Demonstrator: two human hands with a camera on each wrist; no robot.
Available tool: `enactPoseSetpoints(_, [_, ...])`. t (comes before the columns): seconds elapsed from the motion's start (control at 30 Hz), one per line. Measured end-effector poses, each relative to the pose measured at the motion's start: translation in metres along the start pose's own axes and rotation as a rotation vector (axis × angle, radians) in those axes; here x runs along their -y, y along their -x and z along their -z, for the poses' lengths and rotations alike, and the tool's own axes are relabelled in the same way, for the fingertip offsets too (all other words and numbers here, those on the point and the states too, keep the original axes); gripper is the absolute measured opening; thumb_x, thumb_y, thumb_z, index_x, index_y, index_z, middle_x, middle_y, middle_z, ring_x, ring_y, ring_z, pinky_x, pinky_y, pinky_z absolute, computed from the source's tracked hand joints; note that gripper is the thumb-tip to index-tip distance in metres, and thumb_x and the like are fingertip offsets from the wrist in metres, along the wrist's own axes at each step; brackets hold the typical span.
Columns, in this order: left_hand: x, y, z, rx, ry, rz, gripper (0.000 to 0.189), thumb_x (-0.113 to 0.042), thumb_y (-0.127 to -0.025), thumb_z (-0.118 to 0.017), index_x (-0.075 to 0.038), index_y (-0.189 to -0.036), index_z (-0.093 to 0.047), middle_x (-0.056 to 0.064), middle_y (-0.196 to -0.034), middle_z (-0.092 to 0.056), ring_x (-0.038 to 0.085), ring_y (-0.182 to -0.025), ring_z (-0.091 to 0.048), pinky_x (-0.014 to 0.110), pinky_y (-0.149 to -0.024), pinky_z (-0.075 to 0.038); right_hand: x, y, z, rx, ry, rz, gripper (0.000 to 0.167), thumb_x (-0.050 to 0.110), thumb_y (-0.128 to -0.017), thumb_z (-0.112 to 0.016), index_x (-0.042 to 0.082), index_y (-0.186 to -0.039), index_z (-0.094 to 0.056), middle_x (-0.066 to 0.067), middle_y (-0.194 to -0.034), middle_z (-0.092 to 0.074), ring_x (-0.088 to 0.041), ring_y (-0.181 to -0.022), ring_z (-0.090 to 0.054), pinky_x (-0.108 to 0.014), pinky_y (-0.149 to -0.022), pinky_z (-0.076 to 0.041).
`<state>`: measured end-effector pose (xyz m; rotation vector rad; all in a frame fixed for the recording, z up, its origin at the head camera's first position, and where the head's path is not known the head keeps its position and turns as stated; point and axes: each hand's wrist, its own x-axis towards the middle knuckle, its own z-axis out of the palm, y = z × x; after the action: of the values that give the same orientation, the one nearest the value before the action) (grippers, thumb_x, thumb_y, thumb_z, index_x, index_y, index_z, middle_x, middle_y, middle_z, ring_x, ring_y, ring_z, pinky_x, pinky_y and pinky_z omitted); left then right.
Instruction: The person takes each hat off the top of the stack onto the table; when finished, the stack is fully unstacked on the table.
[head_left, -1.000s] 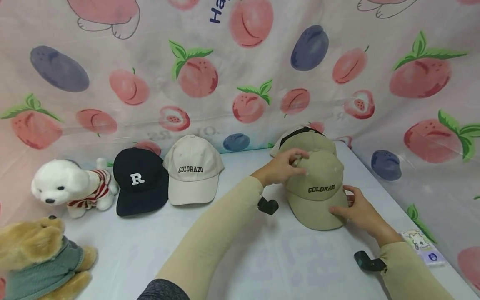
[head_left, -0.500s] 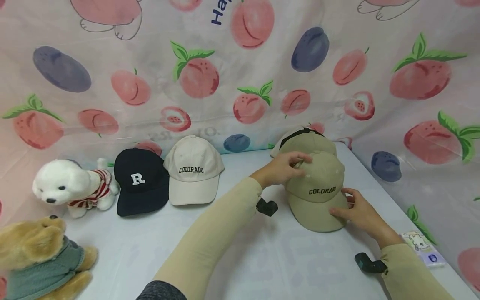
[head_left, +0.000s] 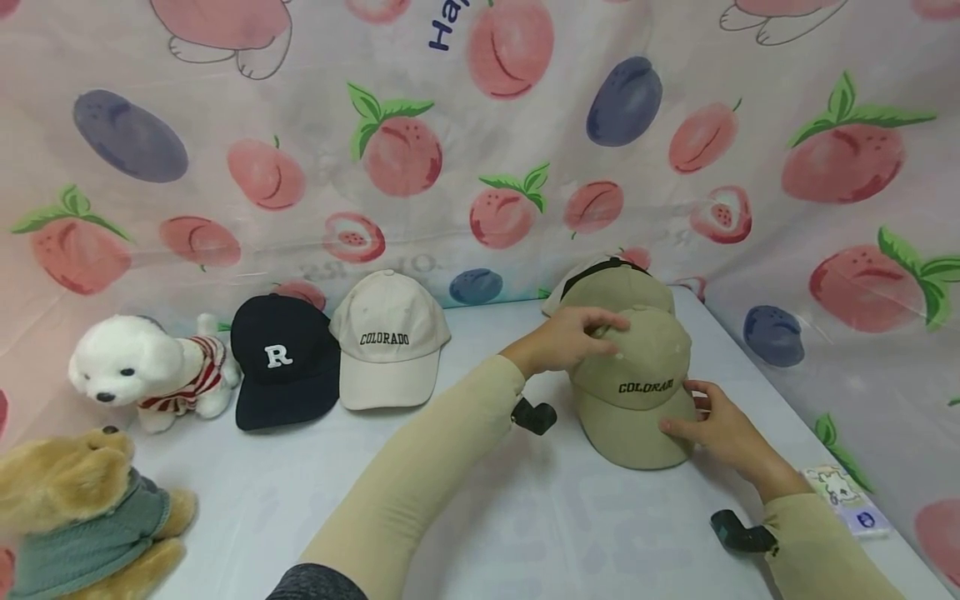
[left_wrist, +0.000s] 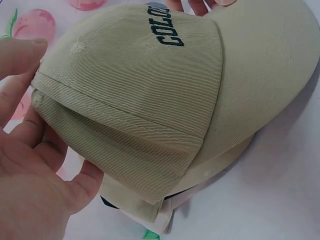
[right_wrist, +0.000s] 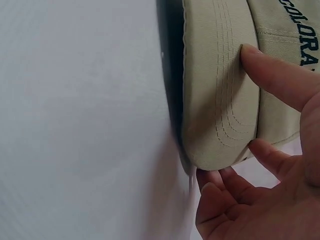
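Observation:
A khaki baseball cap (head_left: 633,433) lettered COLORADO faces forward at the right of the table. My left hand (head_left: 558,337) pinches the upper back of its crown between thumb and fingers. In the left wrist view the crown's fabric (left_wrist: 130,85) folds in beside my left palm (left_wrist: 35,185). My right hand (head_left: 723,425) grips the side of the brim (right_wrist: 215,100), thumb on top and fingers at the edge and underneath. Directly behind stands another khaki cap (head_left: 622,287) with a dark band, partly hidden, and a whitish cap (head_left: 558,292) behind that.
A black cap (head_left: 281,367) marked R and a cream COLORADO cap (head_left: 390,342) stand side by side at centre left. A white plush dog (head_left: 131,358) and a brown plush toy (head_left: 82,517) lie further left. A small printed packet (head_left: 847,500) lies by the right table edge.
The held khaki cap has shifted slightly toward the near side, with both hands keeping their hold. The camera view has drifted a little; the other caps and toys look unmoved.

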<state>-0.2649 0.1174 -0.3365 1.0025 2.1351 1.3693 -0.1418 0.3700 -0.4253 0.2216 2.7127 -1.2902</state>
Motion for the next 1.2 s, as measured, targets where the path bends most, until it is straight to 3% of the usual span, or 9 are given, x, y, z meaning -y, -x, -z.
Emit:
enactPoseSetpoints(0.3, [-0.002,0.005,0.004,-0.015,-0.014,-0.013,0.035,-0.013,-0.096,-0.069,-0.012,-0.131,-0.067,-0.002,-0.135,-0.059,0.001,-0.120,-0.049,0.018,-0.098,-0.040,0.005,0.003,-0.001,0.009,-0.007,0.003,0.097,0.031,-0.089,-0.078,-0.012,-0.150,-0.017,-0.041,-0.141,-0.033,-0.052,-0.123,-0.044,-0.051,-0.089,-0.048])
enactPoseSetpoints(0.63, [-0.003,0.013,0.015,-0.044,-0.062,-0.061,0.032,-0.012,-0.096,-0.069,-0.013,-0.127,-0.067,-0.003,-0.131,-0.060,0.002,-0.119,-0.050,0.018,-0.099,-0.039,0.012,0.007,-0.006,-0.012,-0.017,0.071,0.091,0.030,-0.087,-0.080,-0.010,-0.149,-0.025,-0.039,-0.138,-0.038,-0.047,-0.115,-0.050,-0.041,-0.081,-0.049])
enactPoseSetpoints(0.9, [-0.006,0.023,0.029,-0.029,-0.120,-0.060,0.034,-0.012,-0.095,-0.069,-0.014,-0.129,-0.066,-0.001,-0.134,-0.059,0.007,-0.119,-0.051,0.020,-0.098,-0.041,0.023,0.010,-0.008,-0.004,-0.001,0.102,0.088,0.030,-0.087,-0.080,-0.007,-0.148,-0.029,-0.038,-0.138,-0.040,-0.042,-0.110,-0.051,-0.037,-0.075,-0.048])
enactPoseSetpoints(1.2, [-0.011,0.036,0.043,0.004,-0.134,-0.081,0.034,-0.009,-0.094,-0.070,-0.009,-0.127,-0.065,0.004,-0.134,-0.058,0.008,-0.127,-0.048,0.017,-0.102,-0.036,0.035,0.013,-0.011,-0.013,0.029,0.159,0.081,0.025,-0.087,-0.080,-0.007,-0.146,-0.034,-0.039,-0.135,-0.044,-0.038,-0.105,-0.054,-0.037,-0.073,-0.047])
